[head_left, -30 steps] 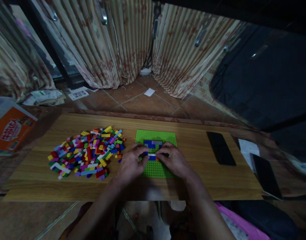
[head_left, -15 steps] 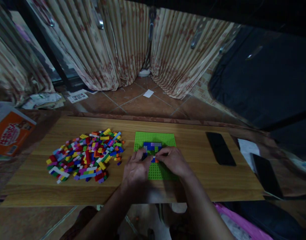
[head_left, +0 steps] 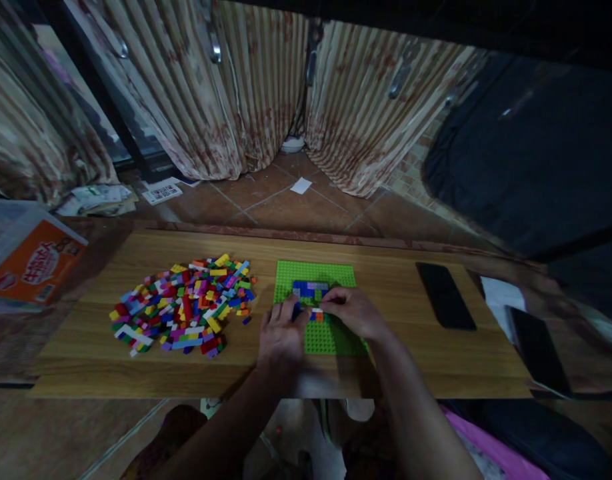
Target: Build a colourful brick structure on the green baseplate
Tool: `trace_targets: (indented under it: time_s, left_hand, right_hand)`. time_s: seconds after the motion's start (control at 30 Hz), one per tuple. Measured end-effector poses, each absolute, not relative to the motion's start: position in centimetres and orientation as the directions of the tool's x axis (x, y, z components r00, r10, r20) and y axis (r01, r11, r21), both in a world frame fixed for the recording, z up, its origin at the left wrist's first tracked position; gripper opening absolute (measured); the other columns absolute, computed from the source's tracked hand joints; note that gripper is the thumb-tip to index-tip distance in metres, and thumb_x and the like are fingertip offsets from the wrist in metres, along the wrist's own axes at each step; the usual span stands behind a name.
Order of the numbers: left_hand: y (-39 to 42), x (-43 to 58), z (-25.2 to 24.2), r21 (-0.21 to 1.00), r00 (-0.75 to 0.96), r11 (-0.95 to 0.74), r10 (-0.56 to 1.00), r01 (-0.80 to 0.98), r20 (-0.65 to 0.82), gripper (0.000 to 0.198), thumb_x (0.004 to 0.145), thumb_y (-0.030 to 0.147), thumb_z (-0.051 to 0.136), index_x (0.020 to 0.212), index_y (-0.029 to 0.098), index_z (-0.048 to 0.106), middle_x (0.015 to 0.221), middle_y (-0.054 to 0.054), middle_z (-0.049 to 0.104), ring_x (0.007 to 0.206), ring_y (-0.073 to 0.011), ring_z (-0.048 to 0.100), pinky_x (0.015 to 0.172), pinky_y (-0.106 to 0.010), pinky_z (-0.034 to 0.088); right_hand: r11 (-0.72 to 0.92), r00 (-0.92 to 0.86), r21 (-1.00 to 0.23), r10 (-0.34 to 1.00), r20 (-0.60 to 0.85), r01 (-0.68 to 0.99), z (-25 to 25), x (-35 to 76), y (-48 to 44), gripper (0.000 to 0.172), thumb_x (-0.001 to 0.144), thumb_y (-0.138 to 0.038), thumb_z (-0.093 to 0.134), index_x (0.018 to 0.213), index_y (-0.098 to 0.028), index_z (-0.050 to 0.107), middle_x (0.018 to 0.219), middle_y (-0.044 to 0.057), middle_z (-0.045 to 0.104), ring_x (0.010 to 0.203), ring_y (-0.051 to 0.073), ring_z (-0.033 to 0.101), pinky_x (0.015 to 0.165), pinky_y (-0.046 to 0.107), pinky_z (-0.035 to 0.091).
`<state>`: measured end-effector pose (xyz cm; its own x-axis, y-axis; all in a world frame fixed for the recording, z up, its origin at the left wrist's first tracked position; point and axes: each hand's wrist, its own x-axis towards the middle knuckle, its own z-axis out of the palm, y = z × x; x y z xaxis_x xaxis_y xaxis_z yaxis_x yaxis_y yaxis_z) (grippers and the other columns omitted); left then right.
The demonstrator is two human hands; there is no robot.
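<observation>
A green baseplate (head_left: 301, 275) lies on the wooden table (head_left: 386, 360), with a few blue, purple, white and orange bricks (head_left: 309, 289) pressed onto its middle. My left hand (head_left: 281, 335) rests at the plate's left edge, fingers curled, fingertips touching the bricks. From the right, my right hand (head_left: 353, 312) lies over the plate with fingers bent down onto the same bricks. Both hands meet at the small row of bricks; what the fingertips pinch is hidden. A heap of loose coloured bricks (head_left: 183, 303) lies left of the plate.
A black phone (head_left: 445, 285) lies on the table at the right, a second dark phone (head_left: 539, 349) past the table's right end. An orange box (head_left: 33, 261) sits at the far left. Curtains (head_left: 246, 87) and tiled floor lie beyond the table's far edge.
Both hands have crept slightly farther up the baseplate, staying together on the bricks. The view has shifted a little; the brick heap and phones have not moved.
</observation>
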<state>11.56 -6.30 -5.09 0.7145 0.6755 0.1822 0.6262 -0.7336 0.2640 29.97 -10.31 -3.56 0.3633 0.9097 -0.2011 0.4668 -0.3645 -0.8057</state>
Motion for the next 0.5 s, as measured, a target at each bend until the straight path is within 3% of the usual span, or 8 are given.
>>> trace_targets:
  time_s: [0.33, 0.5]
  left_hand:
    - [-6.8, 11.4, -5.4, 0.309, 0.682, -0.733, 0.679, 0.606, 0.271, 0.036, 0.091, 0.026, 0.047, 0.124, 0.023, 0.063, 0.135, -0.014, 0.054, 0.105, -0.0303, 0.058, 0.085, -0.045, 0.047]
    - [-8.5, 11.8, -5.1, 0.318, 0.663, -0.732, 0.681, 0.603, 0.311, 0.038, 0.09, 0.029, 0.05, 0.127, 0.024, 0.06, 0.143, -0.013, 0.05, 0.127, -0.0341, 0.047, 0.102, -0.057, 0.034]
  right_hand:
    - [-0.345, 0.371, -0.811, 0.912, -0.172, 0.472, -3.5, 30.0, -10.7, 0.005, 0.069, -0.026, 0.065, 0.07, -0.021, 0.065, 0.065, -0.002, 0.065, 0.06, 0.014, 0.057, 0.058, 0.027, 0.041]
    - [-0.331, 0.359, -0.811, 0.919, -0.162, 0.482, -3.7, 30.1, -10.8, 0.007, 0.067, -0.026, 0.065, 0.072, -0.02, 0.066, 0.065, -0.003, 0.065, 0.06, 0.014, 0.057, 0.059, 0.026, 0.042]
